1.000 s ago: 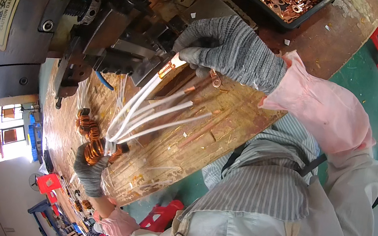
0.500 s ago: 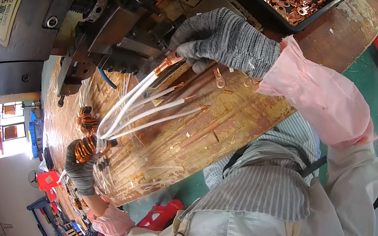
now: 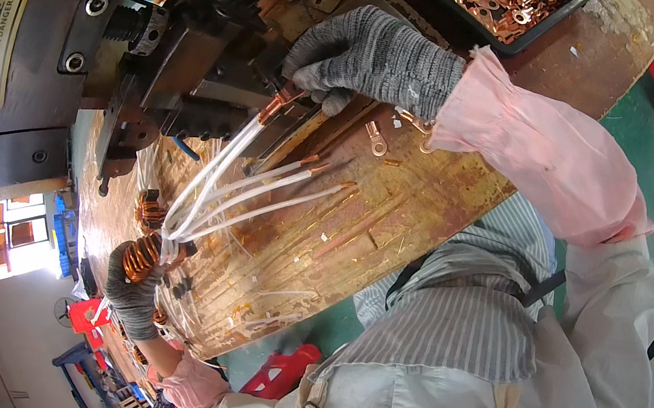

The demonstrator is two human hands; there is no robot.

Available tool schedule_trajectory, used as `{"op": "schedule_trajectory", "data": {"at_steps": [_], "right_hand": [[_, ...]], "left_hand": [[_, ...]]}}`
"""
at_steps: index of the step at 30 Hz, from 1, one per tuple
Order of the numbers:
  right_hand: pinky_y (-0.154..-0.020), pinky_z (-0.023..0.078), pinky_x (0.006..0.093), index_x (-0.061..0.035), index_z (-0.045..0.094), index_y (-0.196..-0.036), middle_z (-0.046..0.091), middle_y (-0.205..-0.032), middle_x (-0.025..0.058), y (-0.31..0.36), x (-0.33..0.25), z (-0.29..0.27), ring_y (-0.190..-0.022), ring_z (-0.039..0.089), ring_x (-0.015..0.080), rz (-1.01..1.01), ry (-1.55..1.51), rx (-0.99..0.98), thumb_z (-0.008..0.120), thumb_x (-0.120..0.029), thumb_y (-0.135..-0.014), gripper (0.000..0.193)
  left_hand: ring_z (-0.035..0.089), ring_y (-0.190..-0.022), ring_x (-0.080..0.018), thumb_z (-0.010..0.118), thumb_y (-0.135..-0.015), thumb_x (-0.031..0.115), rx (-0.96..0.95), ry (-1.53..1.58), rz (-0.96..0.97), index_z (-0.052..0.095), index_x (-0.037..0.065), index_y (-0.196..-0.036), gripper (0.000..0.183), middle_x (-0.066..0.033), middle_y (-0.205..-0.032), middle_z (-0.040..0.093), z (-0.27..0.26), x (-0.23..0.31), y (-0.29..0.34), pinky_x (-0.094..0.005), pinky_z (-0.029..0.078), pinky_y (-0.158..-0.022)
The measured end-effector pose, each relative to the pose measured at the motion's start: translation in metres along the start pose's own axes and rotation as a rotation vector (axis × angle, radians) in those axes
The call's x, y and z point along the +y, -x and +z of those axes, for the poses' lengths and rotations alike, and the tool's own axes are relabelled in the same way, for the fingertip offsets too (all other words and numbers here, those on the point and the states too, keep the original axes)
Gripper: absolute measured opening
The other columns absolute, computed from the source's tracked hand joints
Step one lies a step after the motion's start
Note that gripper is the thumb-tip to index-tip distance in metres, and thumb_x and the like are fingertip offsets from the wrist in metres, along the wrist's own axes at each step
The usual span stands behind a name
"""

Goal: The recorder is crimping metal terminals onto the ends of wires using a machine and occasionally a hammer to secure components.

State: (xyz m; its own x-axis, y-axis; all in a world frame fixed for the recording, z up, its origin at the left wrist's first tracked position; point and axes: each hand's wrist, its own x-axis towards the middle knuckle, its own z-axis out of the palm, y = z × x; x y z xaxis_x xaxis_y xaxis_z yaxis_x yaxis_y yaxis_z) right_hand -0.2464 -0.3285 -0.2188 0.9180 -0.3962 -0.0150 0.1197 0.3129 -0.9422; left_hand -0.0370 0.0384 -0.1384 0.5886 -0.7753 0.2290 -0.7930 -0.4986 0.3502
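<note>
the copper coil [image 3: 141, 258], prob hefty so best held round its body, is gripped over the bench [image 3: 396, 207] by the left hand [image 3: 129, 292], bendy white leads [image 3: 224, 157] pinched at the copper tip [image 3: 276, 106] by the right hand [image 3: 342, 60]

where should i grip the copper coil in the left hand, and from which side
Grip the copper coil around its wound body, probably coming from the picture's left: the turns form a thick, rounded shape to close around, while the white leads leave on its right, so that side is best kept free.
</note>
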Motion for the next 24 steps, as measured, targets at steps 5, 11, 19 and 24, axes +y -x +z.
{"op": "schedule_trajectory", "data": {"at_steps": [5,11,19,24], "right_hand": [[-0.051,0.055,0.0244,0.0025,0.064,-0.086,0.063,-0.074,0.0133,-0.006,-0.002,-0.001,-0.057,0.062,0.0177,-0.015,0.029,0.013,0.066,-0.003,-0.072,0.015],[-0.055,0.052,0.0206,-0.0005,0.063,-0.092,0.064,-0.078,0.0103,-0.006,-0.009,0.0,-0.058,0.06,0.011,-0.005,0.092,0.02,0.065,-0.012,-0.076,0.02],[-0.059,0.053,0.022,-0.0032,0.062,-0.097,0.063,-0.077,0.0059,-0.004,-0.014,-0.013,-0.061,0.061,0.0111,-0.116,0.379,0.108,0.065,-0.016,-0.077,0.024],[-0.055,0.052,0.0223,-0.0037,0.064,-0.092,0.064,-0.078,0.0067,-0.001,-0.009,-0.03,-0.061,0.061,0.0121,-0.191,0.262,0.16,0.066,-0.017,-0.076,0.021]], "left_hand": [[0.053,-0.084,-0.0122,0.074,-0.063,0.003,-0.055,-0.061,-0.016,0.051,0.001,-0.103,0.045,-0.0034,-0.092,0.058,-0.004,0.015,-0.01,-0.0253,0.044,-0.076],[0.053,-0.083,-0.0117,0.072,-0.065,0.003,-0.067,-0.059,-0.084,0.051,0.002,-0.103,0.043,-0.0026,-0.091,0.057,-0.005,0.014,-0.015,-0.0251,0.044,-0.076],[0.053,-0.083,-0.0114,0.073,-0.064,0.003,-0.06,-0.066,-0.07,0.052,0.003,-0.103,0.043,-0.0024,-0.091,0.058,-0.005,0.012,-0.015,-0.0253,0.044,-0.076],[0.053,-0.083,-0.0111,0.073,-0.064,0.004,-0.064,-0.091,-0.097,0.052,0.003,-0.102,0.043,-0.0023,-0.091,0.058,-0.004,0.022,-0.018,-0.0251,0.044,-0.076]]}}
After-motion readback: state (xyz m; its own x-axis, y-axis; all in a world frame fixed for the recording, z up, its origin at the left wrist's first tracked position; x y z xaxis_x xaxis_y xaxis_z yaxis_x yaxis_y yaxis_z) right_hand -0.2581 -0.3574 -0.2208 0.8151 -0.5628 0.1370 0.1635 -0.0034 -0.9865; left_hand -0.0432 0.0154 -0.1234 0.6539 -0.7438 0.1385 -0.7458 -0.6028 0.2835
